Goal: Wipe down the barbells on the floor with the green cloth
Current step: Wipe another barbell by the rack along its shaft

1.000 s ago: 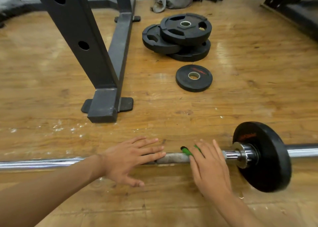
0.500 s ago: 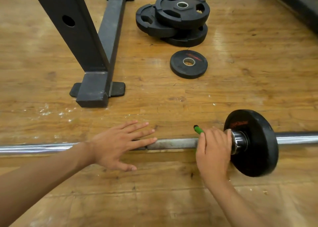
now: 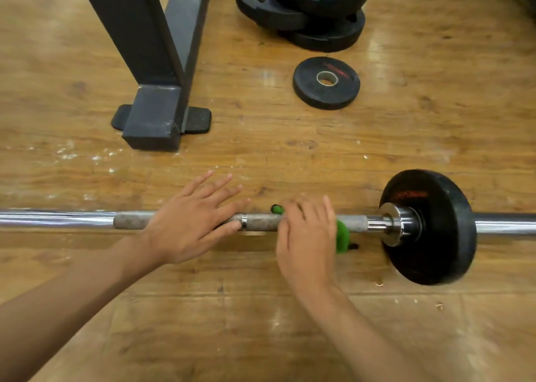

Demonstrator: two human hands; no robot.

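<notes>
Item: barbell [image 3: 261, 222], lying on the wooden floor [image 3: 261, 323], long axis running left to right across the scene, just beyond both wrists. Right end carries one black plate [image 3: 429, 228] behind a chrome collar. Left hand [image 3: 191, 225]: fingers straight and spread, laid flat on the knurled shaft, holding nothing. Right hand [image 3: 307, 236]: curled over the shaft with the green cloth [image 3: 342, 236] bunched beneath it, cloth showing at both edges of the palm. The right hand is nearer the collar, the left hand just beside it on the other side. Judgement: any stroke must follow the bar's axis; the run toward the collar is short, and leftward travel meets the steadying hand.
</notes>
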